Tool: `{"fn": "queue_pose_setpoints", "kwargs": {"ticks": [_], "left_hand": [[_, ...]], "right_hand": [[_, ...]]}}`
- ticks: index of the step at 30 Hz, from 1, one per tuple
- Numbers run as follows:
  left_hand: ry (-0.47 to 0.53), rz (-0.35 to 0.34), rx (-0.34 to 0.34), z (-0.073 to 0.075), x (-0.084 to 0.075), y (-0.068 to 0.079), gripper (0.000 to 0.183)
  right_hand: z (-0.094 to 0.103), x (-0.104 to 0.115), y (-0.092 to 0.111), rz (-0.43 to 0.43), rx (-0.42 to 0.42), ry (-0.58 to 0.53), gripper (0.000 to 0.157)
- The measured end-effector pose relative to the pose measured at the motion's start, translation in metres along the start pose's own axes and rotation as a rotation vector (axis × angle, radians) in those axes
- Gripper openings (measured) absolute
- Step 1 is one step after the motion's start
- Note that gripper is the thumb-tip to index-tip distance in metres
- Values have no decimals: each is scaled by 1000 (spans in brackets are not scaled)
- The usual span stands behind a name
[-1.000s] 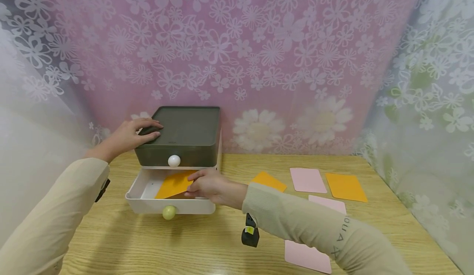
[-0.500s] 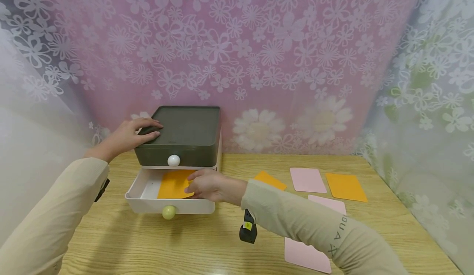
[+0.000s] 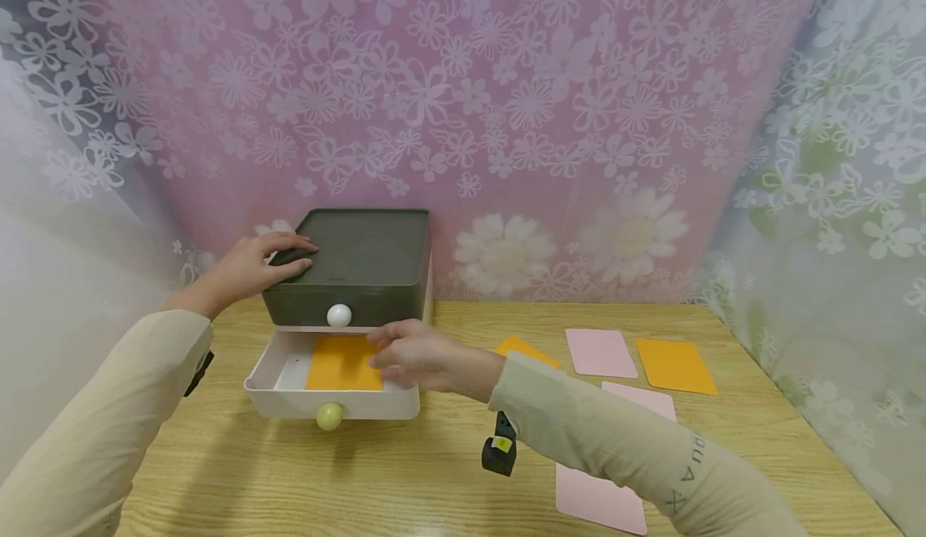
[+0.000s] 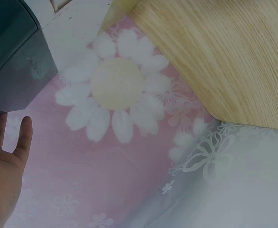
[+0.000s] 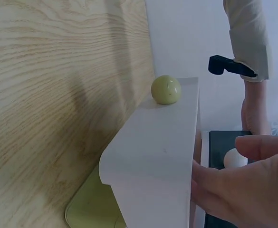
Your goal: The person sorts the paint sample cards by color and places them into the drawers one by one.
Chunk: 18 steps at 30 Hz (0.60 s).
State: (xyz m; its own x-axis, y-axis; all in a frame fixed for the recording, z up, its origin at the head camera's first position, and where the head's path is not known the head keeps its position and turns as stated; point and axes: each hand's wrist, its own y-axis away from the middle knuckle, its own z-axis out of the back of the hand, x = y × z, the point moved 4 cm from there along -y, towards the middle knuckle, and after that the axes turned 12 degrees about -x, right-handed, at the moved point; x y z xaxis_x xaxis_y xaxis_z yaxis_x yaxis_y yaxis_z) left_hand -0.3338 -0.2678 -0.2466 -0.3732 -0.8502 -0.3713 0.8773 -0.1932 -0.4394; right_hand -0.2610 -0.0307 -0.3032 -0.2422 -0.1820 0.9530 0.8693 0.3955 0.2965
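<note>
A small drawer unit stands at the left of the table, with a dark green upper drawer [image 3: 372,300] pushed in. Its white lower drawer [image 3: 289,403] is pulled out, and an orange card [image 3: 336,364] lies flat inside. My left hand [image 3: 249,268] rests on the unit's dark top [image 3: 365,243] at the left edge. Over the right side of the pulled-out drawer is my right hand [image 3: 434,360], fingers relaxed and apart from the card. The right wrist view has the fingertips of that hand [image 5: 248,190] partly hidden behind the drawer wall, thumb spread away.
A white knob [image 3: 339,315] and a yellow-green knob [image 3: 329,416] stick out from the drawers. Pink cards [image 3: 600,352] and orange cards [image 3: 676,366] lie on the wooden table [image 3: 362,481] to the right. A flowered curtain [image 3: 499,119] hangs behind.
The orange card, earlier tilted in my right fingers, now lies flat in the drawer. My right hand has let go and shifted slightly right. My left hand has stayed put.
</note>
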Motion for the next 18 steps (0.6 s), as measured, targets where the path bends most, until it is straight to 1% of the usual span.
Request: {"fn": "queue_pose_setpoints", "kwargs": {"ticks": [3, 6, 9, 11, 14, 18], "left_hand": [[3, -2, -1, 0, 0, 0, 35], [6, -5, -2, 0, 0, 0, 35], [4, -6, -2, 0, 1, 0, 35], [2, -6, -2, 0, 1, 0, 35], [1, -4, 0, 0, 0, 0, 35], [2, 0, 3, 0, 0, 0, 36]], "right_hand": [[8, 2, 6, 65, -10, -35, 40], [20, 1, 13, 143, -19, 2, 35], [34, -4, 15, 227, -53, 51, 30], [46, -10, 14, 276, -105, 89, 28], [67, -22, 9, 329, -210, 146, 24], [96, -43, -3, 365, -340, 250, 18]]}}
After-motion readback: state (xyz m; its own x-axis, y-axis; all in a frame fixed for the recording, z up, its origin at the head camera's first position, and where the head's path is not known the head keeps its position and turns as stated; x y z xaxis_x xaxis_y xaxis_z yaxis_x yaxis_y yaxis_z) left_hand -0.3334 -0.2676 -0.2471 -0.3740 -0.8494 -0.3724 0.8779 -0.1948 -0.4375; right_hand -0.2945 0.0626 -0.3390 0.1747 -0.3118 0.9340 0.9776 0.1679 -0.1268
